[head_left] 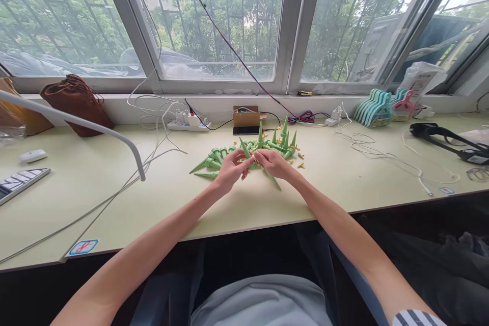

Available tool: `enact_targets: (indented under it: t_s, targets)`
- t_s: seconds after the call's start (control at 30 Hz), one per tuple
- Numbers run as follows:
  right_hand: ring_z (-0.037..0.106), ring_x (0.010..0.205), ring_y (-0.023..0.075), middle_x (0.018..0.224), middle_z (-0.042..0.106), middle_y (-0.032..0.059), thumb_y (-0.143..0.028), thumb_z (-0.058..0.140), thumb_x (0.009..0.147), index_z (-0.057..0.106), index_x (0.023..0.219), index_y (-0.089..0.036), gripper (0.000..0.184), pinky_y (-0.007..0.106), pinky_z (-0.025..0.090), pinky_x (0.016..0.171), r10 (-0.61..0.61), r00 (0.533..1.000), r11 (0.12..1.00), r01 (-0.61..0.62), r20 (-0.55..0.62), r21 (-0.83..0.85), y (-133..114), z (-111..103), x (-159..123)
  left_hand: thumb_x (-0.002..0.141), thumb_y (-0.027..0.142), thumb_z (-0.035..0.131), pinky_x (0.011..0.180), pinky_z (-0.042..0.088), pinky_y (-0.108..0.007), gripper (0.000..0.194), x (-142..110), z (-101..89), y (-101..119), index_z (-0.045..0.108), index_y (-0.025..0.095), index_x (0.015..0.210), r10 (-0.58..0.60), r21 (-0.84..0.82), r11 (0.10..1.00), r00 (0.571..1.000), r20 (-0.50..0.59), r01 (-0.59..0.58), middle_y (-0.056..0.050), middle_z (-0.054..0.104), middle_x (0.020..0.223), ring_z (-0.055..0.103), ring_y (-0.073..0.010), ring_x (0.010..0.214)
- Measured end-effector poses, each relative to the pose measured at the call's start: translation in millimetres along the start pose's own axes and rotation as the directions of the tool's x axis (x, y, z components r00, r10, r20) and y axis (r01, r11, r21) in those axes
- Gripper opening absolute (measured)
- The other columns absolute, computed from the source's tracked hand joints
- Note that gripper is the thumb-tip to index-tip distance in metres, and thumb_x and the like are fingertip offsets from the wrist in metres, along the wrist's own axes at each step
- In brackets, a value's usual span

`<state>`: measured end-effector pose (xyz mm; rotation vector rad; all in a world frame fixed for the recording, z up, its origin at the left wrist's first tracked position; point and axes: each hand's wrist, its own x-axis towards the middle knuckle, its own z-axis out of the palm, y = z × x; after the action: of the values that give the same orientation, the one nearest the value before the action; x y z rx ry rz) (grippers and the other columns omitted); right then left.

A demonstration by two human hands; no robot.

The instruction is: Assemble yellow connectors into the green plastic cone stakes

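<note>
1. Centrally, the left hand [234, 167] pinches the held green spike [245, 148] between thumb and fingers; its tip slants up and away from the person.
2. The right hand [272, 162] meets it at the wide lower end, thumb and fingers pressed together; what they grip is too small to tell.
3. Loose green spikes [216, 155] lie behind and beside both hands, some upright, others flat on the pale table [244, 209].
4. Small yellow parts [300, 165] are scattered among and to the right of these.
5. Behind the pile, a black phone [245, 131] lies in front of an open cardboard box [246, 116].
6. Left of the box stands a white power strip [189, 126]; well to the right, turquoise hangers [372, 108] rest near the window wall.
</note>
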<state>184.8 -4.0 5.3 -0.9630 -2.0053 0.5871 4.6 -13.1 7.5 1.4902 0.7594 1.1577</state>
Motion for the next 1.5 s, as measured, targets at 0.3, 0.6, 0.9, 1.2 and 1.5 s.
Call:
enact_targets:
  t_s: [0.3, 0.6, 0.9, 1.2, 1.5]
  targets:
    - [0.036, 0.058, 0.0122, 0.057, 0.039, -0.003, -0.051, 0.034, 0.1, 0.038, 0.064, -0.02, 0.048, 0.027, 0.029, 0.059, 0.024, 1.0, 1.0, -0.024, 0.018, -0.011, 2, 0, 0, 0.082, 0.037, 0.071, 0.043, 0.044, -0.021, 0.022, 0, 0.2, -13, 0.063, 0.019, 0.093, 0.294, 0.366, 0.888, 0.956, 0.015, -0.279, -0.001, 0.06, 0.087, 0.05, -0.0061, 0.051]
    - [0.037, 0.057, 0.0128, 0.058, 0.042, -0.0022, -0.056, 0.034, 0.099, 0.037, 0.064, -0.021, 0.05, 0.028, 0.03, 0.058, 0.028, 0.999, 0.999, -0.028, -0.022, 0.028, -1, -1, 1, 0.089, 0.032, 0.063, 0.052, 0.054, -0.023, 0.015, -2, -0.3, -15, 0.061, 0.021, 0.098, 0.407, 0.492, 0.788, 0.913, 0.035, -0.371, -0.004, 0.061, 0.098, 0.056, -0.0079, 0.059]
    - [0.038, 0.057, 0.0126, 0.06, 0.045, -0.0015, -0.058, 0.034, 0.099, 0.04, 0.066, -0.02, 0.051, 0.028, 0.03, 0.06, 0.024, 0.983, 0.999, -0.031, -0.18, -0.037, 1, -2, 1, 0.088, 0.054, 0.061, 0.042, 0.053, -0.025, 0.037, 4, 1.8, -6, 0.049, 0.019, 0.093, 0.142, 0.137, 0.983, 0.982, -0.125, -0.125, 0.0, 0.056, 0.084, 0.063, -0.0123, 0.059]
    - [0.04, 0.06, 0.0139, 0.06, 0.044, -0.0016, -0.056, 0.036, 0.099, 0.04, 0.067, -0.021, 0.048, 0.028, 0.032, 0.06, -0.011, 0.996, 1.0, 0.013, -0.083, 0.019, -2, -3, -1, 0.081, 0.059, 0.067, 0.042, 0.046, -0.023, 0.049, 5, -2.7, -9, 0.05, 0.02, 0.104, -0.162, -0.134, 0.976, 0.985, 0.066, 0.17, 0.003, 0.057, 0.065, 0.056, -0.0114, 0.048]
    - [0.038, 0.059, 0.0133, 0.061, 0.041, -0.0025, -0.05, 0.036, 0.1, 0.04, 0.069, -0.021, 0.043, 0.027, 0.032, 0.06, -0.019, 0.998, 0.999, 0.021, -0.063, 0.031, 0, -1, -1, 0.085, 0.061, 0.064, 0.046, 0.044, -0.023, 0.045, 2, -0.9, -6, 0.053, 0.018, 0.093, -0.188, -0.173, 0.959, 0.962, 0.197, 0.223, -0.001, 0.062, 0.067, 0.056, -0.0107, 0.051]
